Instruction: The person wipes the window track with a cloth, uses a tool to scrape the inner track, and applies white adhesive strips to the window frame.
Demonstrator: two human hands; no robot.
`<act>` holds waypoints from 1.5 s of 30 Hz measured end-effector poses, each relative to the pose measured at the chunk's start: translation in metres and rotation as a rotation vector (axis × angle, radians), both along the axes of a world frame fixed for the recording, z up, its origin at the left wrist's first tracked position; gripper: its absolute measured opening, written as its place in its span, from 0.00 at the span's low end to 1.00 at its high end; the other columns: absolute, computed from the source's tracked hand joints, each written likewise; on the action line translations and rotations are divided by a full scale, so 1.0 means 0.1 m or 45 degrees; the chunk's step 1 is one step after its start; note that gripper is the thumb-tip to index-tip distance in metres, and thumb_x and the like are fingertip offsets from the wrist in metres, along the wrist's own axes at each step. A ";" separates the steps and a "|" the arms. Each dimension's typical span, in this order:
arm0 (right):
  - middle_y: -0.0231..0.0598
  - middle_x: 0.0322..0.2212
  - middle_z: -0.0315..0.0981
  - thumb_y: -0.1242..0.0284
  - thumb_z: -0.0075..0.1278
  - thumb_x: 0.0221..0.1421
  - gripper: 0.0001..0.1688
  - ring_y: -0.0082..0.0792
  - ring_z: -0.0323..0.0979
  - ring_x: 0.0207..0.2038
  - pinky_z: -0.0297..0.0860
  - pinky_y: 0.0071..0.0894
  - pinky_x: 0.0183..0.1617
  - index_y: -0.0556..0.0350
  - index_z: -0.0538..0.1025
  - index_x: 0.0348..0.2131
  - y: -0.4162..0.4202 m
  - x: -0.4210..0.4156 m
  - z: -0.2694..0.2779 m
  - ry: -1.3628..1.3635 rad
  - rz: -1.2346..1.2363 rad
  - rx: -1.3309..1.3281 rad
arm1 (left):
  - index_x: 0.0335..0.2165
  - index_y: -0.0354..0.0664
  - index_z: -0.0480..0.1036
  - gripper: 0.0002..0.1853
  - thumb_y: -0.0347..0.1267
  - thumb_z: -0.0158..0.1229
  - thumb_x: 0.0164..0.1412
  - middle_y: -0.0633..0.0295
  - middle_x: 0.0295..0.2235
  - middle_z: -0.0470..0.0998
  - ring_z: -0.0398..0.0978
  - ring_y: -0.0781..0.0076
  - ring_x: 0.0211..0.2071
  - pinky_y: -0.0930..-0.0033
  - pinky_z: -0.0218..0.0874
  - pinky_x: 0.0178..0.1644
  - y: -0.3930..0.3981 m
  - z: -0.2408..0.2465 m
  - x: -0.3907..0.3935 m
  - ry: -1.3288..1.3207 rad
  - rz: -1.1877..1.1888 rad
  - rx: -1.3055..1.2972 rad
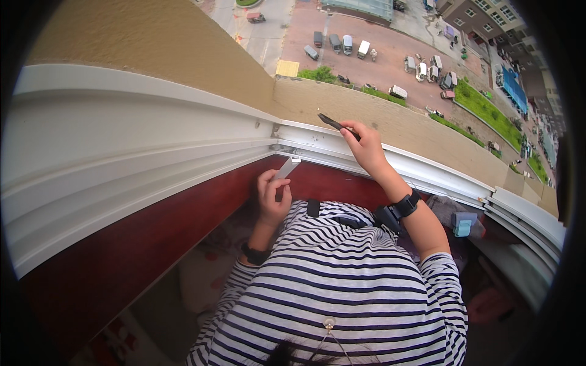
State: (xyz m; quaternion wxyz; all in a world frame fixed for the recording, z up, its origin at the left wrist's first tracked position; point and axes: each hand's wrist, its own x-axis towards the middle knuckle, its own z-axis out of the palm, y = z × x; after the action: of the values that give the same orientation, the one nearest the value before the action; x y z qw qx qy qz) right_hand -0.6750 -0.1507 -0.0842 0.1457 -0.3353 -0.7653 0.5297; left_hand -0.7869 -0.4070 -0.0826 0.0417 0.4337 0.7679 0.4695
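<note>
My right hand (368, 148) grips a slim dark tool (330, 121) by its near end. The tool's flat tip points out over the beige outer ledge, past the white window track. Whether it is a brush or a scraper I cannot tell. In my left hand (274, 196) is a white plastic piece with a squared, hollow-looking end (288, 167), held between thumb and fingers above the dark red sill (325, 180). Dark dirt marks the corner of the white window frame (293, 148), just beyond that piece. Both wrists wear black bands.
Beyond the beige ledge (329, 98) is a long drop to a paved yard with parked vehicles (348, 45). A grey cloth (442, 212) and a light blue object (463, 224) lie by the sill at right. The white frame (114, 123) runs along the left.
</note>
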 end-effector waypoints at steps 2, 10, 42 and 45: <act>0.49 0.27 0.78 0.69 0.54 0.57 0.14 0.46 0.76 0.30 0.70 0.34 0.33 0.58 0.77 0.41 -0.04 0.02 0.05 -0.029 0.123 0.025 | 0.36 0.40 0.72 0.12 0.20 0.58 0.50 0.48 0.44 0.67 0.69 0.53 0.44 0.58 0.63 0.49 0.01 0.01 0.00 0.003 -0.010 -0.004; 0.43 0.32 0.76 0.71 0.55 0.53 0.14 0.46 0.75 0.31 0.71 0.39 0.36 0.52 0.75 0.41 -0.31 -0.15 0.01 0.237 0.555 0.456 | 0.35 0.40 0.72 0.12 0.20 0.59 0.49 0.49 0.43 0.69 0.69 0.53 0.43 0.58 0.65 0.47 -0.06 -0.01 -0.01 0.035 -0.013 -0.022; 0.43 0.25 0.71 0.74 0.50 0.47 0.09 0.47 0.74 0.29 0.69 0.43 0.30 0.54 0.71 0.32 -0.43 -0.76 -0.07 0.036 1.009 0.637 | 0.35 0.40 0.72 0.12 0.20 0.58 0.49 0.48 0.43 0.69 0.69 0.53 0.43 0.58 0.64 0.47 0.01 -0.11 -0.09 0.012 -0.043 -0.011; 0.43 0.25 0.71 0.75 0.51 0.47 0.10 0.46 0.75 0.29 0.69 0.42 0.30 0.54 0.72 0.33 -0.52 -0.79 -0.11 0.032 0.933 0.664 | 0.35 0.40 0.72 0.12 0.20 0.58 0.49 0.49 0.43 0.69 0.69 0.53 0.43 0.58 0.64 0.46 0.04 -0.09 -0.12 0.007 -0.047 -0.044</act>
State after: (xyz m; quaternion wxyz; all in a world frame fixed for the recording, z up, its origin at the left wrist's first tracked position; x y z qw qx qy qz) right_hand -0.7537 -0.2023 -0.0955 0.0373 0.0122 -0.9396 0.3399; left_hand -0.7987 -0.4028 -0.0916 0.0560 0.4483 0.7679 0.4541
